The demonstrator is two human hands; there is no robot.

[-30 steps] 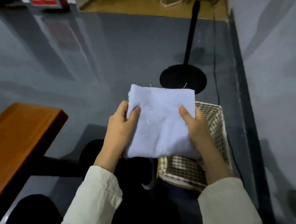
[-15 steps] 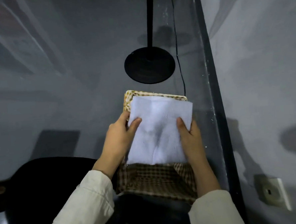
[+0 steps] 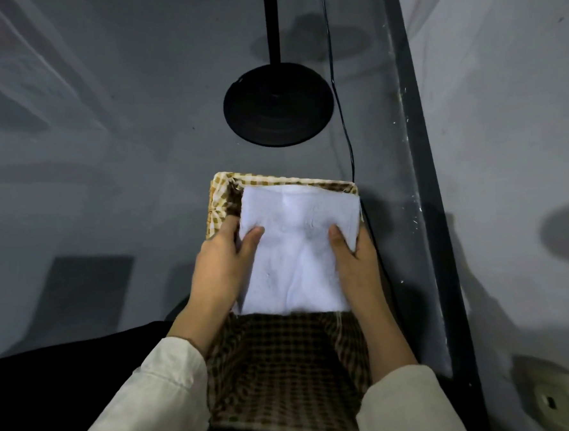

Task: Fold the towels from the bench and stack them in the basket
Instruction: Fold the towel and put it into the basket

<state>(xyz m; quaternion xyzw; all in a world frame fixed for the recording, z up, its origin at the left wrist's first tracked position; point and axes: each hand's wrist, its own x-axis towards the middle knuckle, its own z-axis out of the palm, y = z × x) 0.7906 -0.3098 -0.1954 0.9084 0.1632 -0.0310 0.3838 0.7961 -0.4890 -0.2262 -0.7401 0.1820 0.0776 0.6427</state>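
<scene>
Head view: left hand (image 3: 224, 269) and right hand (image 3: 354, 261) both pinch folded white terry towel (image 3: 298, 247), thumbs on top, fingers beneath, towel spanning between hands, over far end of gingham-lined rectangular wicker basket (image 3: 285, 365). Risk: uneven release, fold springs open. Far corner beyond right hand overlaps basket rim, may snag, land tilted. Black round stand base (image 3: 278, 105) well beyond hands.

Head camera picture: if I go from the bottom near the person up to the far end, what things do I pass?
Sleeves → checked basket → hands holding the white towel → round black stand base → its pole.
</scene>
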